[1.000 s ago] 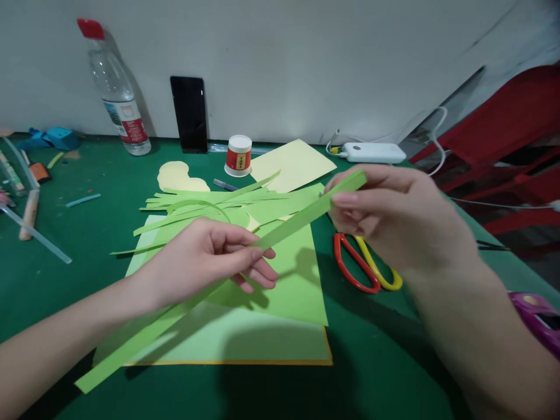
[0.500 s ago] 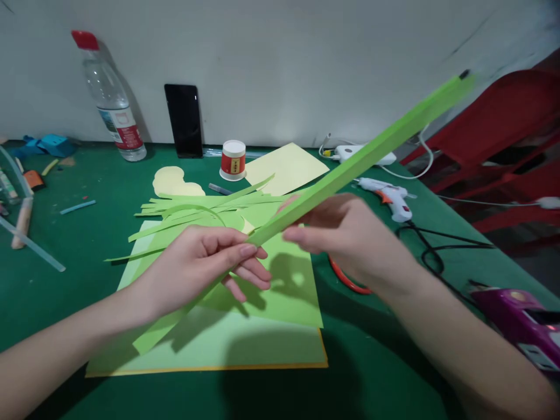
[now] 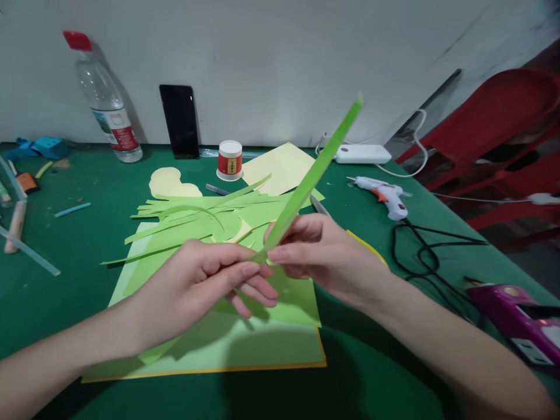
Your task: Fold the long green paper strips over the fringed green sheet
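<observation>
A long light-green paper strip [image 3: 312, 169] slants up to the right, held in both hands above the paper pile. My left hand [image 3: 214, 274] pinches it between thumb and forefinger, the other fingers loosely spread. Close beside, my right hand [image 3: 315, 248] grips the strip just above the left thumb. Below lie several cut green strips [image 3: 184, 213], a green sheet [image 3: 297, 303] and a paler sheet [image 3: 262, 344] with an orange edge under it. Scissors [image 3: 320, 205] show partly behind my right hand, their blades visible.
A glue gun [image 3: 387, 195] with a black cord lies right, near a white power strip [image 3: 363, 154] and a purple device [image 3: 516, 321]. Along the wall stand a water bottle [image 3: 109, 111], a phone [image 3: 179, 122] and a paper cup [image 3: 230, 161]. A red chair [image 3: 485, 122] is beyond the table.
The strip's far end has swung up and leftward, and now stands steeper. My right hand has moved left and down, close to my left hand.
</observation>
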`<state>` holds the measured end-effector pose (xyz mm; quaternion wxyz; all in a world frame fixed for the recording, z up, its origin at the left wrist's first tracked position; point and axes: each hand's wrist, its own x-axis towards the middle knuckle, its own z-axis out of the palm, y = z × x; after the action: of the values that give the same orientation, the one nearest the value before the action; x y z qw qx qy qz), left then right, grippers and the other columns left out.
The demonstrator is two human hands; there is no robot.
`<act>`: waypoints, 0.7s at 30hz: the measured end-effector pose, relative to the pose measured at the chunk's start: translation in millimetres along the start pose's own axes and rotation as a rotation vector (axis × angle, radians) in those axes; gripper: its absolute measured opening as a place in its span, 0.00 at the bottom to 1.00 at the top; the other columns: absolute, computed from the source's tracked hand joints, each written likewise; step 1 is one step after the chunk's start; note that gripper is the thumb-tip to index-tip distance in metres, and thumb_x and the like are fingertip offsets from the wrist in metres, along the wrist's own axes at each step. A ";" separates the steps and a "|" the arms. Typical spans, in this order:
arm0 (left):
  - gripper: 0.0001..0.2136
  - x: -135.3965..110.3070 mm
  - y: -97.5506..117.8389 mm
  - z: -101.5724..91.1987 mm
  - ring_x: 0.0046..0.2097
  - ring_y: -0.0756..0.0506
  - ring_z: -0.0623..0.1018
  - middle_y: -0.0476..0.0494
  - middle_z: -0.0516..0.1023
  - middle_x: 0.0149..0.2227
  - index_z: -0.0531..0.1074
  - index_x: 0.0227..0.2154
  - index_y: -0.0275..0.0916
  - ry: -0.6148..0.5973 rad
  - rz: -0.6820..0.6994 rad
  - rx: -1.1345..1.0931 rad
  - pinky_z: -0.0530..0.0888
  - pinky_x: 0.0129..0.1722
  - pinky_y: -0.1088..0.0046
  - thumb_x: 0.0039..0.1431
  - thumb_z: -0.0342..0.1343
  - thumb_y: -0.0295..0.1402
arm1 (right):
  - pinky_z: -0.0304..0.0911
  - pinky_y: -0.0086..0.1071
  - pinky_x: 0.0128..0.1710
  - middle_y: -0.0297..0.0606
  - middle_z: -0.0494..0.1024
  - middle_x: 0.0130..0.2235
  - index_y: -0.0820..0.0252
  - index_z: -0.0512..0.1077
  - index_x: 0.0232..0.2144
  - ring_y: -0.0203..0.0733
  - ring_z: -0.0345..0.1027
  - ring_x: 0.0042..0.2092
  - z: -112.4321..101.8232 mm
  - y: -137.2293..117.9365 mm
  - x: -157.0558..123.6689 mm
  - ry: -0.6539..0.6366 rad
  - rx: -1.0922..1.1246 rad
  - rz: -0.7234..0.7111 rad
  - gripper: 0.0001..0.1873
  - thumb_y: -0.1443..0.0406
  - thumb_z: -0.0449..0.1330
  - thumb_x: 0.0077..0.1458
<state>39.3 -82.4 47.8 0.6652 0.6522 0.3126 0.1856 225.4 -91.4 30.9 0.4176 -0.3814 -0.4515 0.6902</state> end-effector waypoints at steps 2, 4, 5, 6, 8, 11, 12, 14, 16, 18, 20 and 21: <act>0.09 -0.3 -0.4 -0.4 0.32 0.51 0.79 0.46 0.80 0.32 0.73 0.32 0.34 0.001 -0.001 -0.009 0.77 0.31 0.81 0.60 0.49 0.29 | 0.46 0.23 0.16 0.26 0.65 0.16 0.61 0.72 0.19 0.24 0.51 0.17 -3.7 -9.4 -0.5 0.082 0.031 -0.034 0.06 0.68 0.67 0.37; 0.09 0.4 -0.6 -2.2 0.33 0.51 0.79 0.46 0.80 0.32 0.73 0.33 0.35 -0.010 -0.005 -0.006 0.77 0.31 0.80 0.60 0.48 0.30 | 0.43 0.23 0.15 0.25 0.60 0.14 0.61 0.70 0.16 0.24 0.49 0.16 -8.6 -19.2 -1.5 0.197 0.042 -0.088 0.09 0.68 0.68 0.34; 0.09 1.0 -0.5 -3.3 0.34 0.50 0.79 0.46 0.80 0.33 0.73 0.33 0.35 -0.021 -0.008 0.010 0.77 0.32 0.80 0.60 0.48 0.30 | 0.43 0.24 0.15 0.25 0.59 0.13 0.61 0.69 0.15 0.24 0.48 0.16 -10.6 -23.0 -2.0 0.238 0.040 -0.117 0.09 0.68 0.68 0.33; 0.09 1.6 -0.1 -4.5 0.34 0.50 0.79 0.46 0.80 0.33 0.73 0.33 0.35 -0.032 -0.013 0.043 0.77 0.32 0.79 0.60 0.47 0.30 | 0.42 0.24 0.15 0.25 0.58 0.13 0.61 0.69 0.15 0.24 0.48 0.16 -11.8 -25.4 -2.6 0.258 0.030 -0.142 0.10 0.68 0.68 0.33; 0.10 3.0 1.1 -5.9 0.32 0.51 0.78 0.47 0.80 0.33 0.74 0.33 0.36 -0.027 -0.020 0.194 0.75 0.29 0.81 0.60 0.48 0.32 | 0.43 0.25 0.15 0.25 0.59 0.13 0.60 0.68 0.15 0.25 0.48 0.16 -11.1 -25.5 -3.6 0.256 -0.007 -0.173 0.09 0.67 0.67 0.36; 0.09 4.3 2.9 -4.8 0.26 0.52 0.75 0.49 0.79 0.28 0.75 0.31 0.36 0.063 0.029 0.489 0.68 0.21 0.83 0.56 0.52 0.35 | 0.46 0.25 0.15 0.26 0.61 0.14 0.60 0.71 0.17 0.25 0.50 0.17 -2.3 -15.3 -4.9 0.216 -0.048 -0.168 0.07 0.67 0.66 0.40; 0.09 4.5 3.0 -3.8 0.25 0.53 0.74 0.50 0.78 0.26 0.75 0.31 0.36 0.107 0.066 0.544 0.66 0.21 0.83 0.55 0.54 0.35 | 0.47 0.25 0.15 0.26 0.62 0.15 0.60 0.71 0.18 0.25 0.51 0.17 1.5 -10.4 -5.3 0.207 -0.043 -0.163 0.05 0.68 0.65 0.40; 0.07 4.3 2.1 -1.9 0.24 0.54 0.72 0.51 0.78 0.25 0.76 0.31 0.37 0.189 0.144 0.577 0.66 0.22 0.82 0.54 0.55 0.34 | 0.49 0.24 0.15 0.26 0.64 0.16 0.60 0.73 0.21 0.25 0.52 0.18 8.4 -0.7 -6.2 0.183 -0.021 -0.152 0.04 0.69 0.65 0.40; 0.07 3.8 0.3 -0.9 0.23 0.53 0.72 0.51 0.78 0.23 0.76 0.28 0.36 0.242 0.192 0.572 0.67 0.23 0.82 0.54 0.55 0.33 | 0.51 0.23 0.16 0.27 0.68 0.19 0.60 0.73 0.23 0.25 0.54 0.18 12.9 6.8 -7.0 0.173 -0.001 -0.144 0.03 0.70 0.65 0.41; 0.08 3.1 -1.6 -1.0 0.23 0.52 0.74 0.50 0.78 0.23 0.76 0.26 0.36 0.250 0.209 0.541 0.68 0.23 0.81 0.55 0.54 0.31 | 0.52 0.22 0.16 0.29 0.71 0.22 0.60 0.73 0.24 0.26 0.56 0.19 14.5 10.9 -7.5 0.177 -0.008 -0.128 0.04 0.69 0.65 0.41; 0.09 2.4 -2.6 -1.6 0.25 0.51 0.76 0.49 0.79 0.24 0.76 0.25 0.36 0.224 0.216 0.484 0.69 0.24 0.82 0.56 0.53 0.30 | 0.52 0.22 0.17 0.30 0.72 0.24 0.60 0.74 0.25 0.27 0.58 0.21 13.7 11.8 -7.9 0.143 -0.048 -0.107 0.04 0.68 0.65 0.42; 0.09 2.1 -2.8 -1.9 0.26 0.51 0.77 0.49 0.79 0.24 0.76 0.26 0.36 0.212 0.221 0.457 0.70 0.24 0.83 0.56 0.52 0.29 | 0.51 0.23 0.17 0.31 0.73 0.24 0.59 0.74 0.25 0.28 0.58 0.22 12.9 11.4 -8.0 0.111 -0.081 -0.097 0.04 0.67 0.65 0.42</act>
<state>39.2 -79.8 44.8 0.4402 0.7925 0.3410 0.2488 214.0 -105.4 25.2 0.4593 -0.4134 -0.4731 0.6279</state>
